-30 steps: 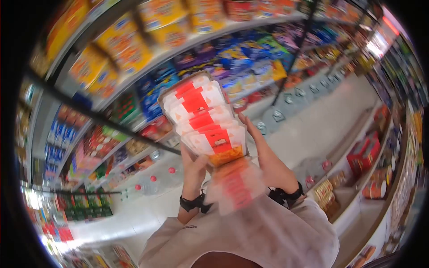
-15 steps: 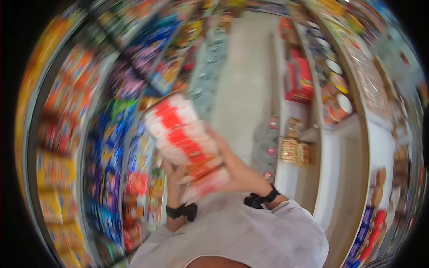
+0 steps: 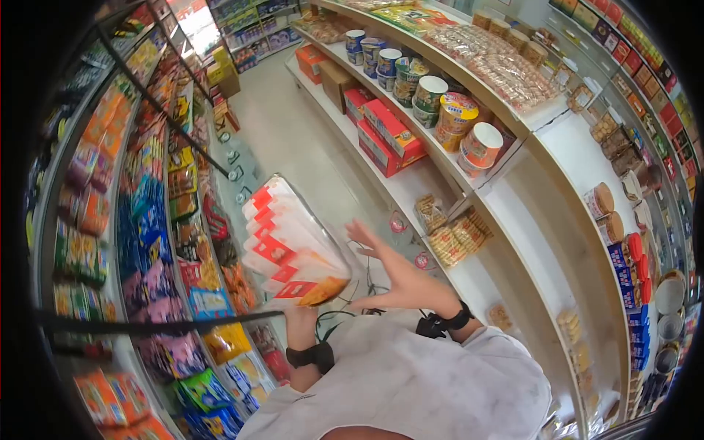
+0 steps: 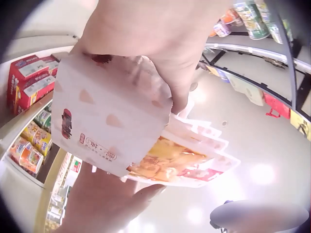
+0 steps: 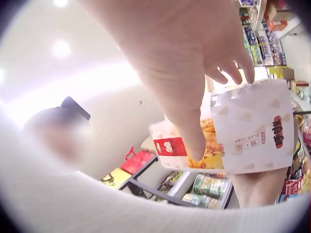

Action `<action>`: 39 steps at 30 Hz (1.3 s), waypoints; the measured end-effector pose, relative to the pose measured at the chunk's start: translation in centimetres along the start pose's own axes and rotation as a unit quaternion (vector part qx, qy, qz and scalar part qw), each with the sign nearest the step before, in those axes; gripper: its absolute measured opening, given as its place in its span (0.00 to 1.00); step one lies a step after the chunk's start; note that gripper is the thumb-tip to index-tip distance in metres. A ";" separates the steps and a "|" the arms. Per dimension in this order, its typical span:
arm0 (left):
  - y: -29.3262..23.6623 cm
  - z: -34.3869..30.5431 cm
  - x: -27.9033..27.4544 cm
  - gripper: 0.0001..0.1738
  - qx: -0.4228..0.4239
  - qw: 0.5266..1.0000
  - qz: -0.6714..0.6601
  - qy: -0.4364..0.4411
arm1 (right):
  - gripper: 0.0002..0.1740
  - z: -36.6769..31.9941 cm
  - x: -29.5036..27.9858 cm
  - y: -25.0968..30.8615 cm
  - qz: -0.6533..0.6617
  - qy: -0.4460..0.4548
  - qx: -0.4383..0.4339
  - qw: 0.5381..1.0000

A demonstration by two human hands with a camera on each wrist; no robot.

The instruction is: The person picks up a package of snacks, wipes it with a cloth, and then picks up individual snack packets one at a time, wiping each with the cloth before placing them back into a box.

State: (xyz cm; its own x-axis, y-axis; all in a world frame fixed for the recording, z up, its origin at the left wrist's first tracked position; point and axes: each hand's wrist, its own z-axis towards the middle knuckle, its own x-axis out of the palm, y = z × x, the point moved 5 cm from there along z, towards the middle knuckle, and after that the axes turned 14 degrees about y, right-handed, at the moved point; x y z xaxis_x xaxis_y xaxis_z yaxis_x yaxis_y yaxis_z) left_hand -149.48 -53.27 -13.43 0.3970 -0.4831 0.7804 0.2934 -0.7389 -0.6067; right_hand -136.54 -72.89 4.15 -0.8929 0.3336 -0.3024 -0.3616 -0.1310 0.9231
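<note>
The left hand (image 4: 150, 34) grips the box (image 4: 102, 111), left of centre in the head view; the right hand (image 3: 402, 277) is released beside it, fingers spread. Probably light, bendable card, best held by its side walls; the packets (image 3: 290, 253) may slide.

No word, brand or number can be read for certain; the box (image 4: 114, 109) has, on its white end panel in the left wrist view, a framed line of small reddish Chinese characters near seven o'clock, and a dark-marked red oval label at nine; at eight o'clock in the head view, packs (image 3: 279, 253) bear illegible print on red bands; toward one o'clock, the labels on cups (image 3: 428, 101) and cartons (image 3: 389, 136) are likewise too small to read.
</note>
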 end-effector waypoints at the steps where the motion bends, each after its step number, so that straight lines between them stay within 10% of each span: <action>1: -0.9 2.4 0.7 0.22 -0.009 0.999 -0.009 -0.052 | 0.62 1.0 -1.3 -1.1 0.013 -0.022 0.007 1.000; 10: -4.3 30.3 3.4 0.23 -0.020 0.998 0.033 0.041 | 0.56 13.1 -16.7 -15.6 0.061 -0.160 0.009 0.985; 20: -3.4 61.6 19.4 0.22 -0.106 0.960 0.163 0.202 | 0.57 31.0 -36.0 -20.2 -0.123 -0.253 0.029 0.959; 31: 6.5 97.8 37.8 0.37 -0.180 0.798 0.309 0.484 | 0.38 44.2 -57.2 -30.2 -0.182 -0.570 0.017 0.801; 36: 14.3 105.5 48.4 0.31 0.044 0.652 0.417 0.632 | 0.35 47.5 -66.2 -35.9 -0.202 -0.687 0.031 0.697; 39: 18.6 109.5 50.2 0.33 0.005 0.644 0.400 0.652 | 0.36 47.9 -69.6 -38.9 -0.203 -0.707 0.050 0.676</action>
State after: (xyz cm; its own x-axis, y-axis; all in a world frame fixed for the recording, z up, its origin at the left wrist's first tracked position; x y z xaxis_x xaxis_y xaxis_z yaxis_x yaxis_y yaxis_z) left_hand -28.88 -39.86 -2.10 -0.6409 -0.6961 -0.3235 0.4572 -0.0077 -0.8893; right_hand -47.48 -46.32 0.70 0.4487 0.8908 -0.0713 -0.4161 0.2789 0.8655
